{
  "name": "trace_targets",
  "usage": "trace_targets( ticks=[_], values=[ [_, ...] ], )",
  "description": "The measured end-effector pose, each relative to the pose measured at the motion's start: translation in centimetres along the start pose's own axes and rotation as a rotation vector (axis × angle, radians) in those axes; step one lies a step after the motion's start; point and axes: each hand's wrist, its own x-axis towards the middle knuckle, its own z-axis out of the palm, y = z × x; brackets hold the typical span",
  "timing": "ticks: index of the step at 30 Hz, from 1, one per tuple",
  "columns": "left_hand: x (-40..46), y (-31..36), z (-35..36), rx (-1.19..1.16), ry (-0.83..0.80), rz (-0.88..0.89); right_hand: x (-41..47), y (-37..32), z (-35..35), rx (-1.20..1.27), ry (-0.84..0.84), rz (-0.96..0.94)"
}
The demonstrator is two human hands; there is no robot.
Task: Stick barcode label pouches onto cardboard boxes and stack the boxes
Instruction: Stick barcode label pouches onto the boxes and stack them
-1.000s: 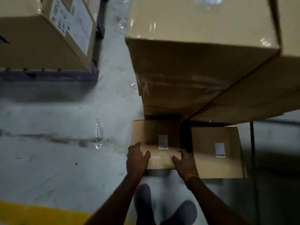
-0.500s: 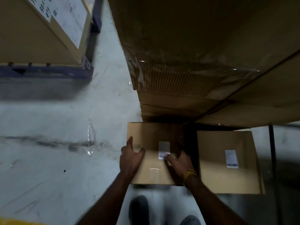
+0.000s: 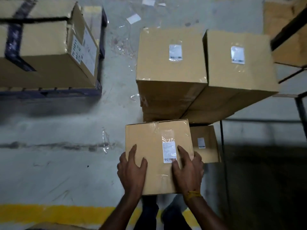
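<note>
I hold a taped cardboard box in front of me, above the floor. A clear barcode label pouch is stuck on its top. My left hand grips the near left edge, with fingers on top and down the side. My right hand grips the near right edge, its thumb touching the pouch's lower end. Behind stand two stacks whose top boxes each carry a label pouch. A lower labelled box sits on the floor, partly hidden behind the held box.
Large strapped cartons sit on a blue pallet at the left. A dark metal rack with more cardboard stands at the right. Scraps of clear film and paper lie on the concrete floor. A yellow line runs near my feet.
The box has come up off the floor and closer to me, with both hands holding it. My view has risen, so the tops of the two stacks now show.
</note>
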Motion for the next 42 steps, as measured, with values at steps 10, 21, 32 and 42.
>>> trace_targets(
  ticks=[10, 21, 32, 42],
  values=[
    [-17.8, 7.9, -15.6, -0.209, -0.004, 0.330, -16.9, -2.3, -20.8, 0.088, 0.303, -0.061],
    [-40.6, 17.0, -23.7, -0.296, 0.081, 0.820, -36.4, 5.3, -38.6, 0.286, 0.790, -0.094],
    [-60.7, 22.0, -16.3, -0.131, -0.138, 1.251, -50.2, 20.2, -47.6, 0.207, 1.004, 0.283],
    [-68.4, 25.9, -9.7, 0.101, -0.373, 1.454, -52.0, 28.7, -50.1, 0.187, 1.075, 0.609]
  ],
)
